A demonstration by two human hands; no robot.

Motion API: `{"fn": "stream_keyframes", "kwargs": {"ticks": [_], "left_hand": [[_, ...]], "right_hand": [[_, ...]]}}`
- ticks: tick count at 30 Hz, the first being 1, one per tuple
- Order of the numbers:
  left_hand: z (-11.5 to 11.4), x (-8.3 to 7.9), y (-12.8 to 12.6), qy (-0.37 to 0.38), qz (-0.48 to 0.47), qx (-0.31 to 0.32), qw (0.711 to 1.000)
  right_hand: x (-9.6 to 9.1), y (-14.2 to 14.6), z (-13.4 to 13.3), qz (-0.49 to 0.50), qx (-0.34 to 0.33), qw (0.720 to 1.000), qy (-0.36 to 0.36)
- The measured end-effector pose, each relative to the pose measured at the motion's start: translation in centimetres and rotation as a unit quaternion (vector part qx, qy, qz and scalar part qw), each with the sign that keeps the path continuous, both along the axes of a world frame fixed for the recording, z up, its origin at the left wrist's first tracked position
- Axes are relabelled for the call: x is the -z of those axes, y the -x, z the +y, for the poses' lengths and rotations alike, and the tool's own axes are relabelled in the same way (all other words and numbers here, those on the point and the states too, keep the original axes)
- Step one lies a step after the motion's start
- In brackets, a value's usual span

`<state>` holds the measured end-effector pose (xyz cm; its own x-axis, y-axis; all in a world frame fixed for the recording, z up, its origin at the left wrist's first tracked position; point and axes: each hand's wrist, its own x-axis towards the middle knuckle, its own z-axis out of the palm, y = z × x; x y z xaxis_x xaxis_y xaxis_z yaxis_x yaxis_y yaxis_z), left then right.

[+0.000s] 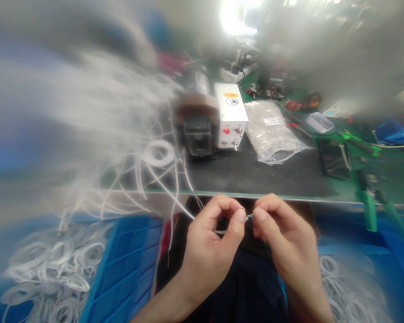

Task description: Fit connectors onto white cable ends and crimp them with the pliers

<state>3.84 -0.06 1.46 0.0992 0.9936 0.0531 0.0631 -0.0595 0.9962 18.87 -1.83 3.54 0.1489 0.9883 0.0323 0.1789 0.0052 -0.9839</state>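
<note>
In front of my lap, just below the bench edge, my left hand (218,242) pinches a white cable (183,210) between thumb and index finger. My right hand (286,242) pinches the thin stripped wire end (250,216) that spans the small gap between my fingertips. Whether a terminal is on that wire is too small to tell. A white coil of cable (159,153) lies on the bench beyond my left hand, with loose cable ends hanging over the edge. Behind my hands stands a dark machine (198,134) beside a white control box (231,114) with a red light and switches.
A clear bag of small parts (272,130) lies right of the box. Green-handled pliers (368,204) sit at the bench's right edge, near a dark tray (334,157). Blue crates (128,264) with coiled white cables flank my lap. The view's borders are blurred.
</note>
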Motion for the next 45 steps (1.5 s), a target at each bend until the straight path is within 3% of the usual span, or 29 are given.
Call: {"fn": "stream_keyframes", "kwargs": {"ticks": [6, 14, 17, 23, 30, 45], "left_hand": [[-0.7, 0.6, -0.3, 0.069, -0.096, 0.021, 0.993], [-0.2, 0.7, 1.0, 0.009, 0.014, 0.115, 0.993], [-0.2, 0.8, 0.9, 0.011, 0.014, 0.101, 0.995], [-0.3, 1.1, 0.9, 0.026, -0.009, 0.074, 0.997], [-0.2, 0.7, 0.9, 0.023, -0.028, 0.069, 0.997], [0.1, 0.6, 0.9, -0.011, -0.028, 0.061, 0.998]], "right_hand": [[0.5, 0.8, 0.1, 0.048, 0.023, 0.999, 0.002], [0.5, -0.1, 0.1, -0.045, 0.034, 0.997, -0.058], [0.6, -0.2, -0.2, -0.066, 0.044, 0.993, -0.086], [0.5, -0.2, -1.0, -0.057, 0.087, 0.992, -0.073], [0.3, 0.2, -1.2, -0.154, 0.061, 0.979, -0.12], [0.2, 0.4, -1.3, -0.252, 0.052, 0.943, -0.21]]}}
